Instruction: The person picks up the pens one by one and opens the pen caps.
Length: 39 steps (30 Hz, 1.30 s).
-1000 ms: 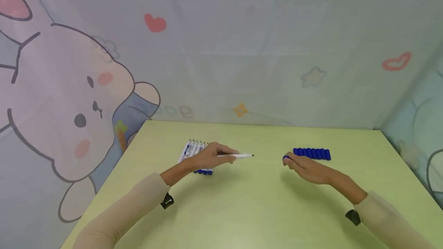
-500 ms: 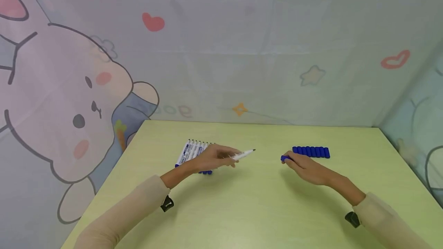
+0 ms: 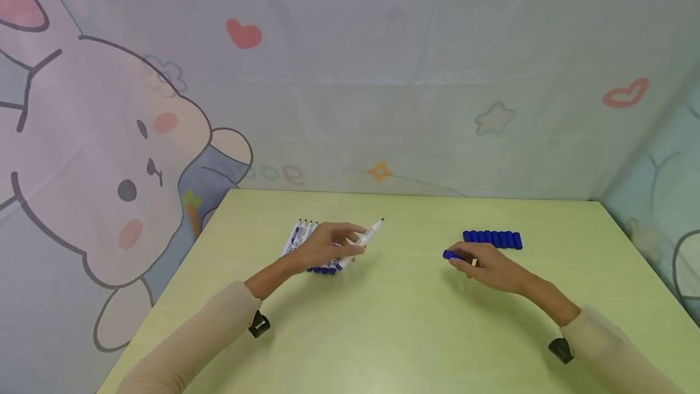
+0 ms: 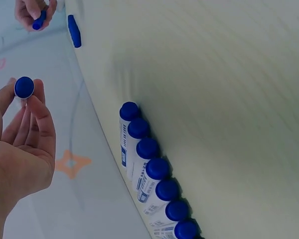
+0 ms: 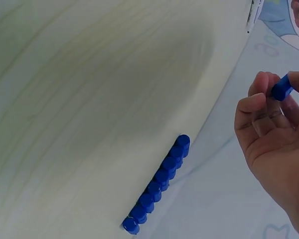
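Observation:
In the head view my left hand [image 3: 322, 248] pinches an uncapped white marker [image 3: 369, 235] between thumb and fingers, dark tip up and to the right. Its blue end [image 4: 24, 87] faces the camera in the left wrist view. Below and behind that hand, a row of uncapped white markers [image 3: 295, 238] with blue ends lies side by side on the table. My right hand [image 3: 487, 265] holds a blue marker cap [image 5: 282, 88] between thumb and fingertips, above the table. Just beyond it lies a tidy row of several blue caps [image 3: 492, 239].
The pale yellow-green table [image 3: 404, 333] reaches back to a hanging cloth [image 3: 350, 108] printed with a rabbit and hearts. A second stretch of cloth [image 3: 667, 199] borders the table's right side.
The marker in my left hand has swung from nearly level to tilted steeply upward, and the hand has drawn slightly left. My right hand's fingers have loosened somewhat around the cap.

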Available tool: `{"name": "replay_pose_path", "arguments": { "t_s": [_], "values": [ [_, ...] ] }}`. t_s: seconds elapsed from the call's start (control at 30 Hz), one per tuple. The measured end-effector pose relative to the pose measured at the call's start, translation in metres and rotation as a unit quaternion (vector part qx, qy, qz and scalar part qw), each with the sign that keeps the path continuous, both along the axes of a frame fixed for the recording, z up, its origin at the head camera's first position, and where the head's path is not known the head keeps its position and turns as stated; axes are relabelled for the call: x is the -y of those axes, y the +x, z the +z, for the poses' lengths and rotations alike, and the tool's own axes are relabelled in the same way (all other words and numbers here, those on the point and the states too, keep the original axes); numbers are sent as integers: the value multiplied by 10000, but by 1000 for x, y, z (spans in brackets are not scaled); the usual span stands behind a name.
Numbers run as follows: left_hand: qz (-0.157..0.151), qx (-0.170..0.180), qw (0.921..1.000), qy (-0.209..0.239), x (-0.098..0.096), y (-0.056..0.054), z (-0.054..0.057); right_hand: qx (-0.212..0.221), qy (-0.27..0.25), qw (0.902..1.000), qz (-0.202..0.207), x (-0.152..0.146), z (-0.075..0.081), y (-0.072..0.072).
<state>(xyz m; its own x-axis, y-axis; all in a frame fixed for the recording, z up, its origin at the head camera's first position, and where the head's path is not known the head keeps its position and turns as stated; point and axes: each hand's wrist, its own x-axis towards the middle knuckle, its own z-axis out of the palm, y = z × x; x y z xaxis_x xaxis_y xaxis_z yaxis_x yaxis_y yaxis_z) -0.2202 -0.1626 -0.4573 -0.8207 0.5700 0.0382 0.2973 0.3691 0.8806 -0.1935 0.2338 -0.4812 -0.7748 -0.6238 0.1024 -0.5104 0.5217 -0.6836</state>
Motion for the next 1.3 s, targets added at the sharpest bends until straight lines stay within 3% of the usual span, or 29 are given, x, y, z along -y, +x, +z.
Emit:
{"name": "replay_pose_path", "arguments": {
  "t_s": [0.4,0.73,0.97,1.13,1.3],
  "values": [
    [858,319,9952,357,27,-7,2,-158,-234,9996,-86,-6,-5,-2],
    [1275,348,9898,530,55,-11,0,9,-224,9997,-69,-6,-7,0],
    [1972,520,9782,402,75,-10,0,-57,-220,9997,-37,-8,-8,-1],
    [2269,596,9717,295,93,-16,-7,-8,-228,9997,11,-10,-11,-1],
    [2639,907,9600,241,107,-21,-13,54,-211,9998,32,-9,-11,-1]
  ]
}}
